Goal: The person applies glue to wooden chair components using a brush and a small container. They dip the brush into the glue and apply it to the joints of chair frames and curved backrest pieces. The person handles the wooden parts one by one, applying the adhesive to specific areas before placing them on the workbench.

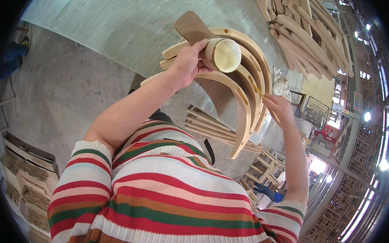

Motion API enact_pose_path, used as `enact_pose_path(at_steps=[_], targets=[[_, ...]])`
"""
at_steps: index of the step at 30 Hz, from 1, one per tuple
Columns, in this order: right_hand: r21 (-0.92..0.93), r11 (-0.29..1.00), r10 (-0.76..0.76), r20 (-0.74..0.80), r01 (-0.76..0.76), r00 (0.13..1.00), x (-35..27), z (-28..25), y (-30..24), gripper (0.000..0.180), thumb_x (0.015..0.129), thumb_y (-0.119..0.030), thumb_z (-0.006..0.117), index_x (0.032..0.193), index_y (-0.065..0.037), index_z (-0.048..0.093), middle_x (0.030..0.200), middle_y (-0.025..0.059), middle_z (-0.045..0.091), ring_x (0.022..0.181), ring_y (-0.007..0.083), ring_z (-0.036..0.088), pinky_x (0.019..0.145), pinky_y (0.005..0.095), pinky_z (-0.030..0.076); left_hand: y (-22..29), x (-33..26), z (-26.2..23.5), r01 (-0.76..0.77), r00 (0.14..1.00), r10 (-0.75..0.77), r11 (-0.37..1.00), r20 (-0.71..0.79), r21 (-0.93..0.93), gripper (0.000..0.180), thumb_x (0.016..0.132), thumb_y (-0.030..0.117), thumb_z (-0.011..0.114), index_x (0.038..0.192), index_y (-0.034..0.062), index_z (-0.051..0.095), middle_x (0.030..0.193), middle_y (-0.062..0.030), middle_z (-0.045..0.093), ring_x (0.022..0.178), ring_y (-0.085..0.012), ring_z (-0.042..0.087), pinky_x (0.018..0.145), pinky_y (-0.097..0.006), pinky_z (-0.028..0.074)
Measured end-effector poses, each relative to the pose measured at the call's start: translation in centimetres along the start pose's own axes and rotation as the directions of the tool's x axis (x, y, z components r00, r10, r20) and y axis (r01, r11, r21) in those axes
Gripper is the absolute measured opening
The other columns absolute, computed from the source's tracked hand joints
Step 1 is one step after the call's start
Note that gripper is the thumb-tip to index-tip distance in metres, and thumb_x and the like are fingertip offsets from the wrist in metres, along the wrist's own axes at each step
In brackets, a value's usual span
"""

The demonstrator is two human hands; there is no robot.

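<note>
Several curved wooden pieces [247,115] are resting nested on a metal-topped table [112,34] as a person in a striped sweater [175,187] is working over them. The left hand [192,63] is gripping a cup [209,52] of pale contents [227,55] above the pieces, fingers wrapped around its side. The right hand [279,110] is pinching a thin yellowish stick [260,94], its tip hovering near a slot [251,80]; whether it is touching wood cannot be told.

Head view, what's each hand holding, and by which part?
The left hand holds a cup around its outer side wall; the right hand pinches a thin stick partway along its length.
</note>
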State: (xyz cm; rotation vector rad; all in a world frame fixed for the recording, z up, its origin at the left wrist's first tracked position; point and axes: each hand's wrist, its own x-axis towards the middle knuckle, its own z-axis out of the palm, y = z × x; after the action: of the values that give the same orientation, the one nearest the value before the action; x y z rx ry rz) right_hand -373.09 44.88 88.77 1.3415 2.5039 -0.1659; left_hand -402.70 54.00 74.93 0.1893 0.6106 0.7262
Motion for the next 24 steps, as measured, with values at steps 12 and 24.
enact_pose_path(at_steps=[12,24], targets=[[0.829,0.352,0.881,-0.135,-0.435,0.454,-3.5,6.2,-1.8,0.021,0.089,-0.023,0.057,0.08,-0.005,0.051,0.069,0.009,0.063,0.061,0.0155,0.064,0.048,0.0259,0.042,0.2,-0.3,0.7,0.03,0.999,-0.028,0.997,-0.022,0.069,0.038,0.095,0.036,0.038,0.114,0.0054,0.05,0.1,-0.0083,0.059,0.084,-0.0183,0.061,0.078,-0.035,0.051],[0.499,0.798,0.554,-0.388,-0.337,0.736,-4.7,3.8,-3.1,0.01,0.078,0.0,0.062,0.086,-0.001,0.058,0.077,0.0117,0.059,0.071,0.0266,0.061,0.063,0.0308,0.048,-0.6,2.6,5.5,0.066,0.998,-0.065,0.981,-0.013,0.185,0.036,0.094,0.034,0.041,0.114,0.0051,0.05,0.104,-0.0094,0.059,0.09,-0.0218,0.06,0.083,-0.039,0.05]])
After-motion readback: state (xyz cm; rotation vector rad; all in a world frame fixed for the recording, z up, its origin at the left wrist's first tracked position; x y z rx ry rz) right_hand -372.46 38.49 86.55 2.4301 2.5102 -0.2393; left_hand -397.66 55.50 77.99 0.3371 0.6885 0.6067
